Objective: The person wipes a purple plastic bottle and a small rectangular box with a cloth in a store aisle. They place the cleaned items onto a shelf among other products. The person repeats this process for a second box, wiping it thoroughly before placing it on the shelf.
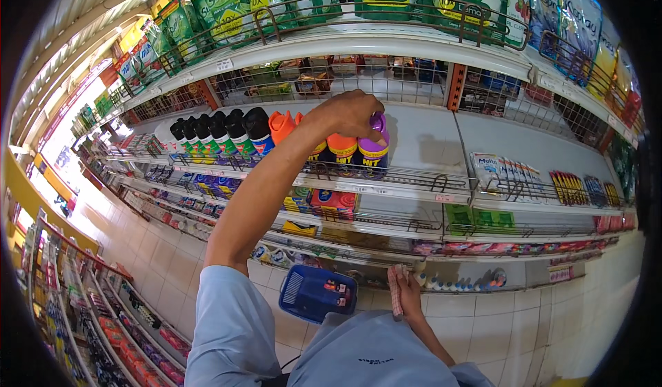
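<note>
My left hand reaches up to the shelf and grips the purple cap of a HIT insecticide spray can. The can stands upright at the right end of a row of cans, behind a low wire rail. Beside it are orange-capped HIT cans, partly hidden by my left forearm. Further left stand several black-capped spray cans. Low in front of my body, my right hand holds a folded red-and-white checked cloth.
A blue plastic basket with small red packs sits on the tiled floor. Green Sunlight pouches line the upper shelf, which overhangs the cans. Molto sachets stand to the right. Another stocked rack is at lower left.
</note>
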`<state>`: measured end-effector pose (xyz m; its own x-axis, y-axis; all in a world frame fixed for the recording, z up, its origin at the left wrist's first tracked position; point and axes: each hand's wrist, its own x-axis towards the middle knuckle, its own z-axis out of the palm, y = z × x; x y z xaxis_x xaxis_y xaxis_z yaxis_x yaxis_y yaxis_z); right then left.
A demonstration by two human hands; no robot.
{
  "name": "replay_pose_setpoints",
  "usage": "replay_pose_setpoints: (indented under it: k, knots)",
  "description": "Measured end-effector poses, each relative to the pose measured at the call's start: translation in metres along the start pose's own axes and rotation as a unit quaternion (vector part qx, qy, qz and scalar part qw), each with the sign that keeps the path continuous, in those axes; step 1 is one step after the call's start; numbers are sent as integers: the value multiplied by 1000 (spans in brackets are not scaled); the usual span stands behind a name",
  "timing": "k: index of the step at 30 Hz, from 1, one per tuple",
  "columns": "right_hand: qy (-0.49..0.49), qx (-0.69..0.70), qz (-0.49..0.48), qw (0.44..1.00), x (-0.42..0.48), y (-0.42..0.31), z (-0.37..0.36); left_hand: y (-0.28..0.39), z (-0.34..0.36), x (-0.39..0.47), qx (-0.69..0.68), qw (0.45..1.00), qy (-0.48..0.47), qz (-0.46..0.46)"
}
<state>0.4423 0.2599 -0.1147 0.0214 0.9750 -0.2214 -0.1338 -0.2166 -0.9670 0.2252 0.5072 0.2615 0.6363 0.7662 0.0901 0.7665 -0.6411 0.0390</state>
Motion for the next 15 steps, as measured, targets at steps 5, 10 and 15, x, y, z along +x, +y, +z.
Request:
replay_pose_setpoints:
  k: [5,10,15]
  knots:
    - [7,11,-1,1000,-3,-9,4,3,-2,0,1,1000,-9,-2]
    - [15,-45,-33,998,1,8,0,6,-2,2,-5,1000,2,10]
    - [-12,-67,-35,997,0,3,8,1,0,-10,2,1000,3,8]
